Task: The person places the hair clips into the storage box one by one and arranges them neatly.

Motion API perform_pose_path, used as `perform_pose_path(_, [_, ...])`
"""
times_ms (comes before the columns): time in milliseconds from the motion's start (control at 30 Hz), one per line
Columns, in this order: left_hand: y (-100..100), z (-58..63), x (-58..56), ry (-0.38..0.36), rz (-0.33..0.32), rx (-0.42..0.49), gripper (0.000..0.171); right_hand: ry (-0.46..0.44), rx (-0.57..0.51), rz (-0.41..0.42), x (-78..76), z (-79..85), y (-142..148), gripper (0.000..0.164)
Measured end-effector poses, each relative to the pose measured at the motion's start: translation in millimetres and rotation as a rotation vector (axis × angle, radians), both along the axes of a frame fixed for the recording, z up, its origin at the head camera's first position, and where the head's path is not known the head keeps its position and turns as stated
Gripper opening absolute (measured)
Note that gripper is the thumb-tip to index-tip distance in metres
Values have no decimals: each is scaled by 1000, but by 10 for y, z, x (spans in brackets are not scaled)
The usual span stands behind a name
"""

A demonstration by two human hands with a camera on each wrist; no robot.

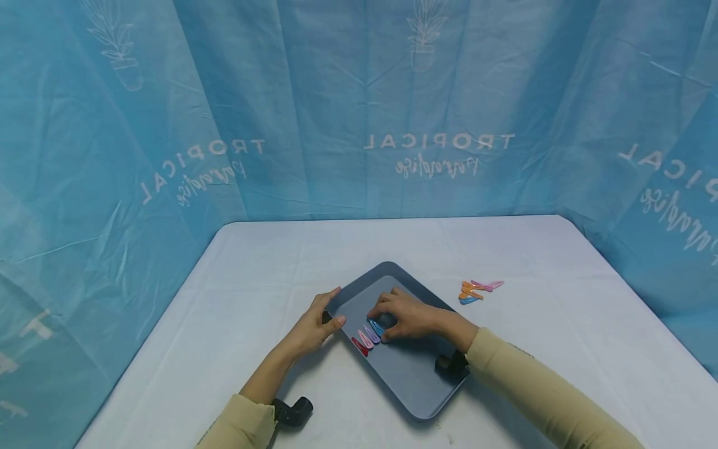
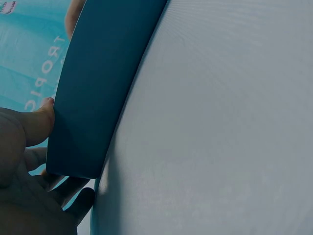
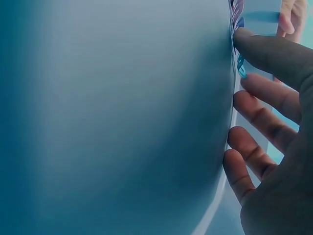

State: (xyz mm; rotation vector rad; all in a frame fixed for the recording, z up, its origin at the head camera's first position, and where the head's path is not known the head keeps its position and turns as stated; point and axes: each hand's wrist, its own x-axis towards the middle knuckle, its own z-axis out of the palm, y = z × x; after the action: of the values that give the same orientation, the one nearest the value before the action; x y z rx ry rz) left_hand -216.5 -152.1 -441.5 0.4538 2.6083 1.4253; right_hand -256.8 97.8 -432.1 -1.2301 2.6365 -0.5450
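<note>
A grey tray (image 1: 417, 390) lies at an angle on the table. In it, near the left side, a red hair clip (image 1: 359, 347), a pink hair clip (image 1: 366, 339), a purple hair clip (image 1: 371, 335) and a blue hair clip (image 1: 376, 327) form a row. My right hand (image 1: 412, 315) reaches over the tray and holds the blue clip between thumb and index finger; the right wrist view shows this clip (image 3: 241, 66) at the fingertips. With the thumb on the rim and fingers along the outside, my left hand (image 1: 314, 324) grips the tray's left corner.
Right of the tray, a small pile of orange hair clips (image 1: 470, 289), pink hair clips (image 1: 489, 286) and a blue hair clip (image 1: 469, 300) lies on the white-covered table (image 1: 269, 262). Blue printed curtains (image 1: 325, 112) hang behind and at both sides.
</note>
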Motion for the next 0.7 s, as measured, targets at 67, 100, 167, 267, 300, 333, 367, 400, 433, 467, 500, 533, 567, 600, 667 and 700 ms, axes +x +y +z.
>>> perform_pose_path(67, [-2,4,2,3,-1,-5,66,-4,1,-2,0,2,-1,46])
perform_pose_path(100, [-1,9,4,4,-2,-6,66,-6,2,-3,2,5,-1,46])
perform_pose_path(167, [0,16,6,10,-6,-8,66,-7,3,-4,5,7,-2,46])
perform_pose_path(267, [3,22,6,22,-12,-10,66,-4,7,-5,9,8,-4,46])
perform_pose_path(300, [3,23,4,17,-14,-4,65,-3,9,-6,10,7,-5,46])
perform_pose_path(333, [2,21,1,18,-17,-1,65,-2,11,-7,10,6,-6,46])
perform_pose_path(367, [2,21,0,16,-17,2,65,-2,12,-7,10,4,-6,46])
perform_pose_path(400, [1,19,-1,16,-18,6,65,-2,12,-7,9,3,-6,46])
perform_pose_path(433, [0,16,-3,15,-17,8,65,-3,12,-7,8,1,-7,47])
perform_pose_path(467, [0,13,-5,15,-17,9,65,-4,13,-8,7,-1,-6,47])
perform_pose_path(500, [0,11,-5,13,-18,10,65,-6,10,-8,3,-4,-6,47])
perform_pose_path(533, [-1,10,-5,12,-19,9,65,-8,9,-8,3,-5,-5,48])
perform_pose_path(567, [0,8,-6,15,-20,8,65,-9,8,-9,2,-5,-3,48])
perform_pose_path(600, [0,4,-7,13,-21,9,66,-11,4,-8,4,-4,0,48])
perform_pose_path(667, [-2,-1,-9,8,-21,12,66,-10,-3,-8,8,0,4,49])
perform_pose_path(700, [-3,-2,-10,4,-22,16,67,-11,-8,-6,12,4,6,49])
